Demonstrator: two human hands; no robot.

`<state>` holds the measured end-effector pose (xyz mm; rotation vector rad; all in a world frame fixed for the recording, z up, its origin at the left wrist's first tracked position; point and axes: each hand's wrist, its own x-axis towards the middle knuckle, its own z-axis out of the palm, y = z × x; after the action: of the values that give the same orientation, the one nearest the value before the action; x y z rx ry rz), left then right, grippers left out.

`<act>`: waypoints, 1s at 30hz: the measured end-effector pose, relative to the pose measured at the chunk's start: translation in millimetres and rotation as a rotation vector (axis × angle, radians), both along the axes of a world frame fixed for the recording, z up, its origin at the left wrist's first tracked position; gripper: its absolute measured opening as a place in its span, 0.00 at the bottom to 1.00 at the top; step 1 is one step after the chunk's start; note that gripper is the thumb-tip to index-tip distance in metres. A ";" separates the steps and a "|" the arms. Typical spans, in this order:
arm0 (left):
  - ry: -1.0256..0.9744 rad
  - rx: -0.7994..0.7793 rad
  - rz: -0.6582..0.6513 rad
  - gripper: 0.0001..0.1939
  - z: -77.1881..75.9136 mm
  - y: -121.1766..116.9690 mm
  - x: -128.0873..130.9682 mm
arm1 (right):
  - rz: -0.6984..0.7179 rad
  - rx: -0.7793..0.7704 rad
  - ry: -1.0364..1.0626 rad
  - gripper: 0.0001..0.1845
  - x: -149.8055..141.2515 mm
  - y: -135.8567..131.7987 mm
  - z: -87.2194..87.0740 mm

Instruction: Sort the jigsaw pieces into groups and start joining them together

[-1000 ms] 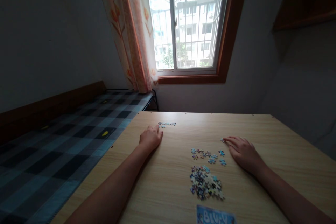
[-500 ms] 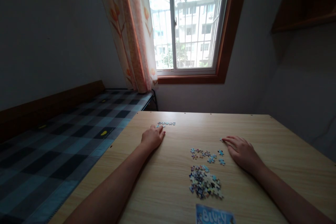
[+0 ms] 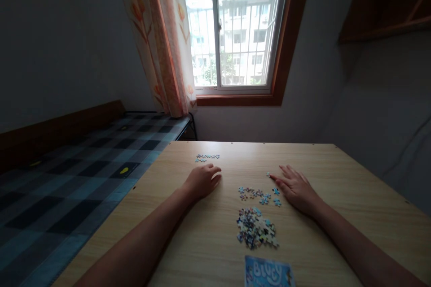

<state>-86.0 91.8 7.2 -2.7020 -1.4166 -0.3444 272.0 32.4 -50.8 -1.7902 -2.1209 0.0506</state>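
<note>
My left hand [image 3: 201, 181] hovers over or rests on the table just below a joined strip of puzzle pieces [image 3: 208, 157]; its fingers are loosely bent, with nothing visible in them. On the right, my right hand [image 3: 296, 190] lies with fingers spread, and a fingertip touches a single light-blue puzzle piece [image 3: 268, 174]. Closer to me, a loose group of puzzle pieces [image 3: 251, 192] is spread out, with two blue pieces beside the right thumb. Below that lies a heaped pile of puzzle pieces [image 3: 256, 228], many showing pale backs.
A blue box or card marked "Bluey" [image 3: 268, 272] lies at the near edge of view on the wooden table [image 3: 188, 251]. To the left is a bed with a checked cover [image 3: 84, 179]. A window [image 3: 239, 31] and a curtain [image 3: 164, 40] are behind the table.
My left hand has drawn away from the joined strip, toward the right, uncovering its lower pieces. My right hand's fingers have spread more beside the single piece. The view has turned slightly right.
</note>
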 end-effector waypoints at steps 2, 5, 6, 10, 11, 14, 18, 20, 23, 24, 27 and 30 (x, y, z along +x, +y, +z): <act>-0.004 -0.011 -0.110 0.17 0.1 -8.2 8.5 | 0.062 -0.049 -0.004 0.25 -2.8 -0.9 2.1; 0.006 -0.037 -0.221 0.18 0.3 -18.4 19.0 | 0.074 -0.052 0.035 0.29 -3.7 -1.3 4.5; 0.009 -0.048 -0.240 0.18 0.1 -20.4 21.5 | 0.065 -0.051 0.048 0.30 -3.6 -1.3 5.2; -0.002 -0.077 -0.228 0.21 -2.3 -21.9 25.7 | 0.103 -0.116 0.049 0.32 -5.4 -2.8 9.9; -0.014 -0.083 -0.211 0.22 -3.1 -21.4 26.0 | 0.120 -0.135 0.041 0.31 -6.4 -3.5 11.4; -0.046 -0.116 -0.149 0.23 -4.4 -19.6 27.6 | 0.167 -0.174 0.028 0.30 -9.3 -4.9 15.3; -0.013 -0.190 -0.044 0.24 0.2 -15.2 37.6 | 0.143 -0.166 0.088 0.32 -9.3 -2.8 16.4; 0.025 -0.248 -0.025 0.25 6.0 -12.7 48.9 | 0.107 -0.138 0.134 0.32 -7.5 -0.4 14.8; 0.096 -0.294 -0.066 0.25 16.5 -11.4 73.6 | 0.080 -0.084 0.188 0.32 -4.6 3.1 11.0; 0.123 -0.290 -0.084 0.25 19.5 -11.7 82.9 | 0.076 -0.068 0.200 0.32 -3.9 3.9 9.9; 0.184 -0.267 -0.141 0.25 25.1 -13.0 108.7 | 0.056 -0.028 0.214 0.30 -3.0 4.9 8.0; 0.230 -0.236 -0.148 0.24 25.8 -12.0 124.1 | 0.035 -0.002 0.224 0.29 -3.2 4.0 8.4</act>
<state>38.2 79.8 33.0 -2.9223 -1.2693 0.1332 268.8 36.5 -42.3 -1.6629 -1.9932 0.2503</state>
